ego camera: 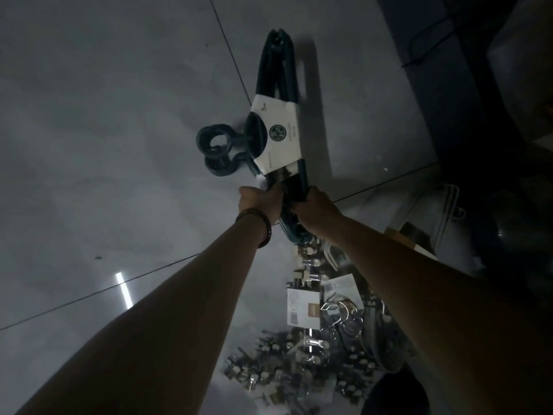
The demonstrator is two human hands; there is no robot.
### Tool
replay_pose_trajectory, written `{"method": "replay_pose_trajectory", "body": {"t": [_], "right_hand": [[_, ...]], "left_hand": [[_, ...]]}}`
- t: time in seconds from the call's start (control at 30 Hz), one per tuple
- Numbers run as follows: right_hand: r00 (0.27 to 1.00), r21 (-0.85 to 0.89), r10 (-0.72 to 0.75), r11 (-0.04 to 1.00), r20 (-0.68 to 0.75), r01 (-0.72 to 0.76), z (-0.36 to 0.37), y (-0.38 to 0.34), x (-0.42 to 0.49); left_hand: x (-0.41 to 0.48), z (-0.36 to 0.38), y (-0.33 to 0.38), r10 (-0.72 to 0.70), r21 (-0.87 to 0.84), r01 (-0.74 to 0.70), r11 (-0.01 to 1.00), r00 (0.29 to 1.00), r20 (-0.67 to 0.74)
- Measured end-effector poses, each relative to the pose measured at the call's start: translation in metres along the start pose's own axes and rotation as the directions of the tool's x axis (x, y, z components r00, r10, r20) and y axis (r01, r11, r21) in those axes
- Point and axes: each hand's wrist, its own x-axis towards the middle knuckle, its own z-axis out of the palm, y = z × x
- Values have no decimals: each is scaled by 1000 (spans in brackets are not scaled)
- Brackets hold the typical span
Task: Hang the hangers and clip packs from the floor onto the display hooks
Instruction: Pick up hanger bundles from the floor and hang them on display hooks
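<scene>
Over the glossy grey tiled floor (119,115), a bundle of dark teal plastic hangers (264,73) is held out at arm's length, clear of the tiles. Its far tip points away from the person and its looped hooks (214,139) stick out to the left. The hangers lie stacked flat against one another, their slim arms tapering to a narrow end.

A white paper band (281,115) wraps the middle of the bundle. It carries a printed "5" near one edge and a round dark emblem (275,133); the remaining lines of print are too small to read.

Both hands clasp the near end of the bundle. The left hand (260,202), with a dark beaded bracelet (257,223) on its wrist, has its fingers curled round the left side. The right hand (314,208) is wrapped round the right side, just beside the left.

The room is dim. Dark grout lines cross the tiles, and a bright strip of reflected light (124,290) shows at lower left. Beneath the right forearm lies a heap of packaged clips (284,369), with a white card pack (302,307) and shiny metal hooks (341,319) among them. A dark fixture (478,85) fills the upper right.
</scene>
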Motion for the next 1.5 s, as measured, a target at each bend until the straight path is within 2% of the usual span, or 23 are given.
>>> {"method": "replay_pose_trajectory", "body": {"t": [0.1, 0.23, 0.3, 0.4, 0.5, 0.6, 0.67, 0.73, 0.8, 0.83, 0.9, 0.97, 1.0, 1.03, 1.1, 1.13, 1.2, 1.3, 1.4, 1.5], "right_hand": [[1000, 112, -7, 994, 13, 5, 10, 2, -9], [998, 302, -50, 953, 28, 39, 13, 0, -44], [997, 423, -56, 906, 50, 30, 11, -5, -68], [994, 490, -60, 872, 94, 7, 10, -16, -111], [984, 488, -20, 870, 177, -70, 7, -27, -164], [968, 409, -1, 907, 250, -104, 0, -35, -211], [969, 388, -2, 917, 248, -97, -11, -45, -247], [983, 361, -50, 933, 174, -17, -34, -61, -284], [994, 287, -109, 952, -2, 105, -72, -85, -321], [974, 196, -201, 956, -105, 218, -96, -97, -338], [842, -90, -456, 888, -287, 450, -155, -135, -385], [700, -377, -644, 758, -308, 532, -216, -177, -435], [681, -517, -688, 690, -251, 507, -247, -202, -462], [696, -636, -692, 628, -193, 448, -275, -225, -490], [785, -747, -614, 559, -81, 360, -330, -267, -548], [815, -746, -579, 544, -1, 385, -354, -286, -580], [846, -644, -516, 604, 133, 469, -394, -318, -639], [848, -533, -491, 671, 201, 515, -435, -342, -729], [858, -499, -498, 715, 127, 489, -463, -336, -789], [809, -335, -586, 773, -53, 538, -483, -318, -829]], "left_hand": [[2, -2, -13, -66, -154, 90, 984, 986, 153], [-19, -16, -25, -71, -314, 170, 934, 950, 304], [-31, -23, -34, -85, -398, 221, 890, 940, 332], [-56, -34, -48, -148, -494, 302, 815, 933, 327], [-109, -58, -43, -189, -489, 323, 810, 934, 305], [-159, -90, -32, -172, -393, 294, 871, 933, 316], [-198, -114, -13, -147, -330, 246, 911, 943, 298], [-240, -140, 14, -97, -249, 164, 954, 960, 261], [-279, -167, 42, -40, -140, 74, 987, 973, 228], [-300, -183, 60, -16, -81, 35, 996, 973, 232], [-343, -220, 101, 63, 86, -90, 992, 959, 277], [-389, -268, 149, 145, 266, -249, 931, 924, 355], [-416, -293, 175, 187, 347, -335, 876, 899, 396], [-444, -317, 201, 223, 411, -411, 814, 874, 431], [-507, -356, 252, 288, 493, -527, 693, 828, 481], [-543, -370, 277, 319, 523, -579, 625, 801, 506], [-615, -388, 321, 370, 553, -671, 494, 738, 564], [-706, -400, 365, 445, 556, -753, 350, 657, 609], [-781, -408, 397, 508, 582, -786, 209, 596, 622], [-838, -411, 414, 639, 587, -806, 81, 494, 589]]}}
